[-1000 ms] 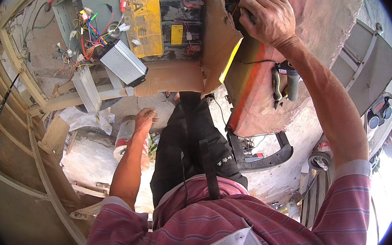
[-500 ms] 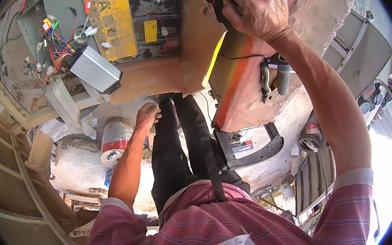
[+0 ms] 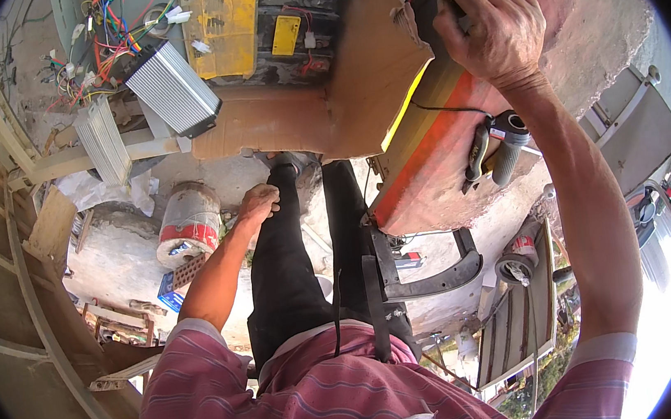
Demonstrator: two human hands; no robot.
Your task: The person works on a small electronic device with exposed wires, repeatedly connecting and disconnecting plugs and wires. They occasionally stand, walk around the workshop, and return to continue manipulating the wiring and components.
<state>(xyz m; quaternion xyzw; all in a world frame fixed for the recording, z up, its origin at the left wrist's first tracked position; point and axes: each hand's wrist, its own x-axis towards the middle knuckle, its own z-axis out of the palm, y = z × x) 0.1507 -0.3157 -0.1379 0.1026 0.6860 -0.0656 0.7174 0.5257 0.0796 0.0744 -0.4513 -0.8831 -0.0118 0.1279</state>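
Note:
My right hand [image 3: 497, 30] is closed at the upper edge of a red and orange panel [image 3: 423, 179]. A bit of something dark shows between its thumb and fingers, too little to name. Beside my left leg hangs my left hand [image 3: 259, 204], its fingers curled in; whatever they may hold is hidden. Left of the right hand stands a bent cardboard sheet [image 3: 369, 65] with a yellow edge. Behind the cardboard lie dark batteries [image 3: 299, 69] with red leads. Below the right hand, a grey handlebar grip [image 3: 510, 155] and a black lever [image 3: 476, 156] rest on the panel.
A finned silver controller box [image 3: 173, 89] with many coloured wires [image 3: 112, 28] sits at the upper left, near a yellow plate [image 3: 223, 24]. A red and white bucket [image 3: 189, 218] stands on the floor. Curved metal framing [image 3: 40, 301] runs along the left; a black frame [image 3: 435, 281] lies lower right.
The view has shifted, so the cardboard and panel sit farther right. My right hand stays at the panel's upper edge. My legs are farther apart, and my left hand remains curled beside the left one.

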